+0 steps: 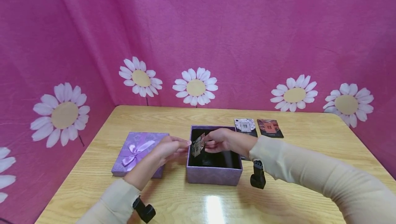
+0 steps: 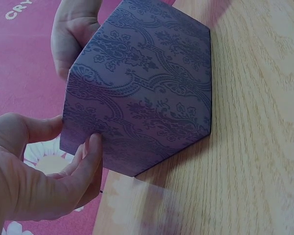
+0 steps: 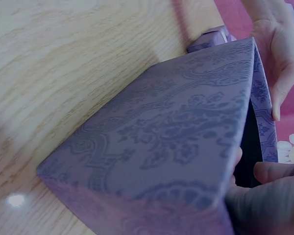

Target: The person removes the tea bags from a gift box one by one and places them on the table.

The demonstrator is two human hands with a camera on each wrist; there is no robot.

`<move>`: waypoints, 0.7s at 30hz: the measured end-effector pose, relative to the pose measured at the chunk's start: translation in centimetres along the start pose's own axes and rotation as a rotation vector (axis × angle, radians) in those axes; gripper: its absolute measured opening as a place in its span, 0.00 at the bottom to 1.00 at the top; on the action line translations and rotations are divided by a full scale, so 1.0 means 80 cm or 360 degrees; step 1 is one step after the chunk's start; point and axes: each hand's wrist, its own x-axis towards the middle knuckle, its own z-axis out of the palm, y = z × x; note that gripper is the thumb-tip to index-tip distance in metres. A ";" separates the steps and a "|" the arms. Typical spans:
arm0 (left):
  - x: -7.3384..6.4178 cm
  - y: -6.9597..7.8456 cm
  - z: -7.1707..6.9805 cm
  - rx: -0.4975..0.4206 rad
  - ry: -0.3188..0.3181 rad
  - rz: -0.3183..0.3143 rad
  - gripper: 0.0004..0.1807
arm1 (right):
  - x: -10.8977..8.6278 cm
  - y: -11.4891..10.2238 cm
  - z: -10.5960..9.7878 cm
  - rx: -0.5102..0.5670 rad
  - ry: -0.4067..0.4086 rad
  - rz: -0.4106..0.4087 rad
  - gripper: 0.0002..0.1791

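Note:
An open purple gift box (image 1: 213,176) with a floral pattern and a black inside stands mid-table. My left hand (image 1: 171,148) holds its left wall, thumb at the rim and fingertips on the outer side, as the left wrist view shows. Inside the box opening, my right hand (image 1: 219,140) pinches a small flat dark packet (image 1: 198,145) with a patterned front, tilted near the left wall. In the right wrist view, the box wall (image 3: 176,127) hides the packet and part of the right hand's fingers.
Left of the box lies its purple lid (image 1: 127,155) with a ribbon bow. Behind and to the right lie a black-and-white packet (image 1: 245,126) and a black-and-red packet (image 1: 270,128). A pink daisy curtain (image 1: 235,45) hangs behind the wooden table (image 1: 173,200).

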 end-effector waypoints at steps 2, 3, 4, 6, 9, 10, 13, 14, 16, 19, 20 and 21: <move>0.000 0.000 0.001 0.0001 0.0005 -0.0002 0.19 | 0.002 0.001 0.002 -0.0033 0.0000 0.0014 0.12; 0.000 -0.001 0.001 -0.0001 0.0010 -0.0003 0.19 | 0.003 0.001 0.003 -0.0047 0.0008 0.0018 0.12; 0.001 -0.001 0.002 -0.0005 0.0013 -0.0006 0.19 | 0.004 0.001 0.004 -0.0059 0.0030 0.0024 0.11; 0.001 0.000 0.003 -0.0005 0.0018 -0.0010 0.19 | 0.005 0.002 0.006 -0.0086 0.0059 0.0030 0.10; 0.001 0.000 0.003 -0.0006 0.0012 -0.0010 0.19 | 0.006 0.002 0.008 -0.0133 0.0102 0.0014 0.09; 0.001 0.000 0.003 -0.0010 0.0011 -0.0013 0.19 | 0.005 0.001 0.009 -0.0145 0.0119 0.0005 0.09; 0.001 0.001 0.003 -0.0017 0.0008 -0.0015 0.18 | 0.002 0.000 0.010 -0.0183 0.0157 -0.0036 0.07; 0.001 0.001 0.003 -0.0021 0.0007 -0.0017 0.18 | 0.001 -0.001 0.010 -0.0185 0.0171 -0.0046 0.06; 0.001 0.001 0.002 -0.0019 0.0012 -0.0019 0.18 | -0.003 -0.002 0.009 -0.0196 0.0196 -0.0071 0.05; 0.000 0.001 0.001 -0.0015 0.0006 -0.0011 0.18 | -0.011 -0.004 0.008 -0.0224 0.0228 -0.0113 0.04; 0.000 0.001 0.001 -0.0015 0.0003 -0.0008 0.18 | -0.014 -0.005 0.007 -0.0239 0.0231 -0.0130 0.04; 0.000 0.001 0.000 -0.0015 0.0004 -0.0010 0.18 | -0.018 -0.005 0.007 -0.0263 0.0232 -0.0149 0.04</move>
